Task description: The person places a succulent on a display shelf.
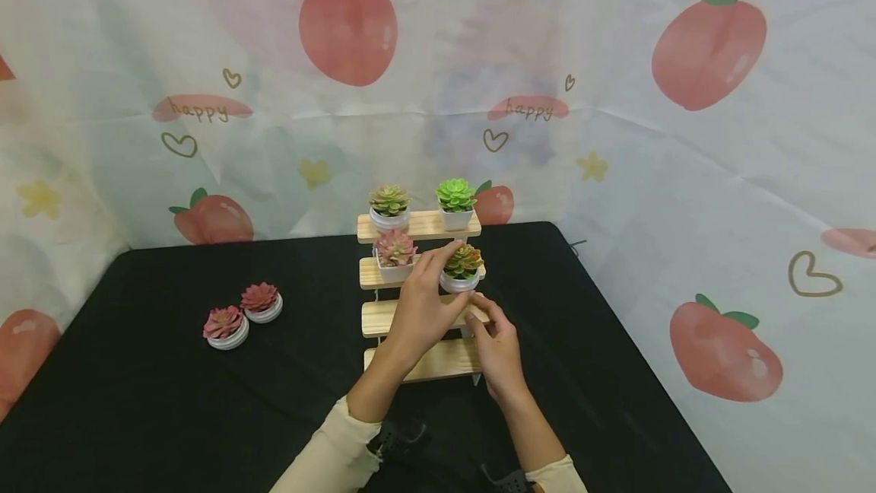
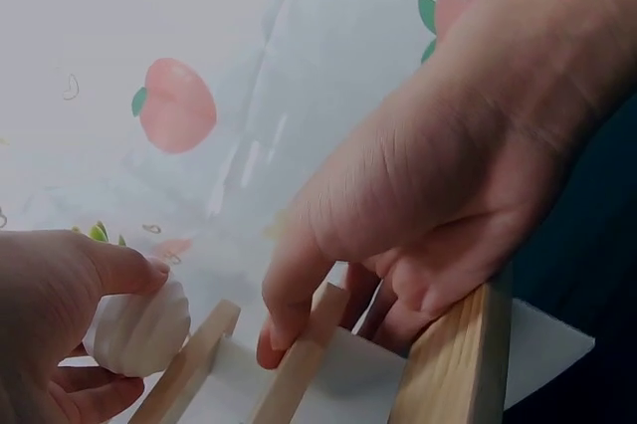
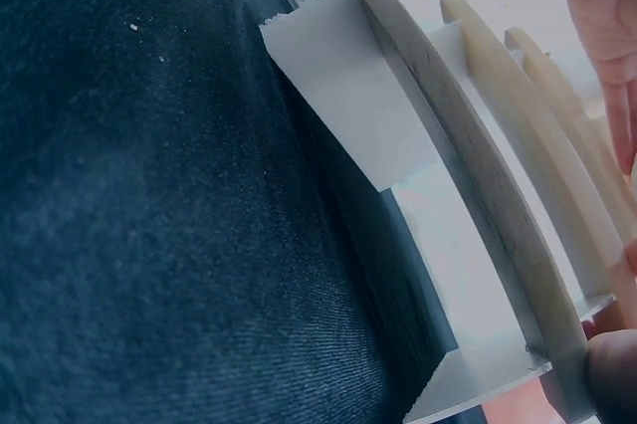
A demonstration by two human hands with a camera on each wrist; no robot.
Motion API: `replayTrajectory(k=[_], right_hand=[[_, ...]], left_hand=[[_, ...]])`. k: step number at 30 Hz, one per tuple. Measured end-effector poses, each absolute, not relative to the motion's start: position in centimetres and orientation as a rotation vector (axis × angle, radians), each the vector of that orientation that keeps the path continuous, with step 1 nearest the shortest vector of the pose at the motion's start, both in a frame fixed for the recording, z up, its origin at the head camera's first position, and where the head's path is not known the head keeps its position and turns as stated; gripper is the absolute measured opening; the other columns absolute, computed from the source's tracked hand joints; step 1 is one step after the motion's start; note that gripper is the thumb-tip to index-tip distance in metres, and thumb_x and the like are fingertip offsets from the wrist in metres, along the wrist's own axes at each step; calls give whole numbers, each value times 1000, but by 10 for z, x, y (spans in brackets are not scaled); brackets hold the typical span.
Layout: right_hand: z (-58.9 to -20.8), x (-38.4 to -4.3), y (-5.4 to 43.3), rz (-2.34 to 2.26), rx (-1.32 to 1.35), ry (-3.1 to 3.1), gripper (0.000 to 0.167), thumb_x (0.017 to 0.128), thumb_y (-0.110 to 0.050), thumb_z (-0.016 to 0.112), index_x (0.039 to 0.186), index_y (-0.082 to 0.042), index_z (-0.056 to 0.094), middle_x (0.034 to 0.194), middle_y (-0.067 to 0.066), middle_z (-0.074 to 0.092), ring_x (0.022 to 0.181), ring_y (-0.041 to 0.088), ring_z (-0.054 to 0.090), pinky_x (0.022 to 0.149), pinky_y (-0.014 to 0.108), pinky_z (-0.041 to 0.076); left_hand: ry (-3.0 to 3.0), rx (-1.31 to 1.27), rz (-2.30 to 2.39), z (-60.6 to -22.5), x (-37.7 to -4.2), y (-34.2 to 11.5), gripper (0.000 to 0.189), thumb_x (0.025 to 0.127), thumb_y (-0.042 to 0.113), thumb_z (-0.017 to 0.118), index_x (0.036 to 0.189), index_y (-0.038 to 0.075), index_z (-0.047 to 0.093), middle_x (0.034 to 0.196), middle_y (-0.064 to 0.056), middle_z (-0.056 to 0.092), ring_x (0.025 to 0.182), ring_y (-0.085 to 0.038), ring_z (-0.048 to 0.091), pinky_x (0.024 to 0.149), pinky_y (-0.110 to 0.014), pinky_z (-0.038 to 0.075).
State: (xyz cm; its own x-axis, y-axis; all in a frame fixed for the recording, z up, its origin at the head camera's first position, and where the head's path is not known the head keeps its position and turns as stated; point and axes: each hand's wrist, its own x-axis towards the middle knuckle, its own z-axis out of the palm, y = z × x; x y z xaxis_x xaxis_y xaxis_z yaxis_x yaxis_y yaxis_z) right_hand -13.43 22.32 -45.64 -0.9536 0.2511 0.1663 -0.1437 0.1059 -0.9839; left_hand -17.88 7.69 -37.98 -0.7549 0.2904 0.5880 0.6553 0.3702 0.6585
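My left hand [image 1: 423,306] holds a white round pot with an orange-green artificial succulent [image 1: 463,263] at the right end of the second tier from the top. Close up, in the left wrist view, thumb and fingers pinch the ribbed pot [image 2: 144,329]. Lower down, my right hand [image 1: 501,345] grips the right end of a plank of the wooden tiered stand [image 1: 445,361]. On the same tier as the held pot, a pink succulent [image 1: 395,249] stands in a white square pot at the left. The top tier bears a pale green succulent [image 1: 389,202] and a bright green one [image 1: 455,196].
Two red-pink succulents, a nearer one [image 1: 224,326] and a farther one [image 1: 261,300], stand in white round pots left of the stand. Black cloth [image 1: 150,402] covers the table. A fruit-printed curtain [image 1: 424,143] hangs behind and beside it.
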Motion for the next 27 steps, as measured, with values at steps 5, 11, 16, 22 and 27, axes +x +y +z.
replayTrajectory(k=[5, 11, 16, 22, 27], right_hand=[[-456, -134, 222, 1911, -110, -2101, 35, 105, -9, 61, 140, -5, 62, 144, 9, 56, 103, 22, 54, 86, 29, 47], [-456, -134, 222, 1905, -114, -2108, 35, 106, -10, 61, 141, -6, 62, 147, 8, 55, 105, 22, 53, 86, 29, 46], [-455, -133, 222, 1895, -118, -2126, 35, 106, -11, 61, 140, -8, 63, 145, 7, 56, 102, 23, 53, 85, 30, 45], [-453, -132, 222, 1896, -121, -2119, 33, 105, -9, 62, 138, -8, 65, 142, 7, 58, 97, 23, 52, 82, 29, 45], [-452, -131, 222, 1907, -114, -2111, 32, 105, -10, 61, 137, -8, 65, 142, 7, 58, 95, 22, 51, 79, 29, 43]], left_hand=[[-2255, -821, -1346, -380, -180, 80, 74, 85, 6, 86, 151, 13, 52, 134, -12, 58, 123, -28, 58, 97, -44, 53], [-2263, -813, -1340, -379, -183, 82, 74, 85, 7, 86, 151, 11, 52, 135, -12, 57, 122, -28, 59, 94, -42, 55], [-2273, -796, -1329, -378, -184, 83, 73, 85, 6, 86, 150, 10, 52, 134, -13, 57, 119, -28, 61, 92, -42, 56], [-2283, -773, -1317, -376, -188, 86, 73, 85, 5, 86, 149, 11, 53, 132, -13, 58, 115, -29, 63, 92, -42, 56], [-2286, -766, -1293, -376, -191, 89, 72, 85, 6, 86, 149, 11, 53, 132, -14, 58, 114, -31, 64, 92, -44, 55]])
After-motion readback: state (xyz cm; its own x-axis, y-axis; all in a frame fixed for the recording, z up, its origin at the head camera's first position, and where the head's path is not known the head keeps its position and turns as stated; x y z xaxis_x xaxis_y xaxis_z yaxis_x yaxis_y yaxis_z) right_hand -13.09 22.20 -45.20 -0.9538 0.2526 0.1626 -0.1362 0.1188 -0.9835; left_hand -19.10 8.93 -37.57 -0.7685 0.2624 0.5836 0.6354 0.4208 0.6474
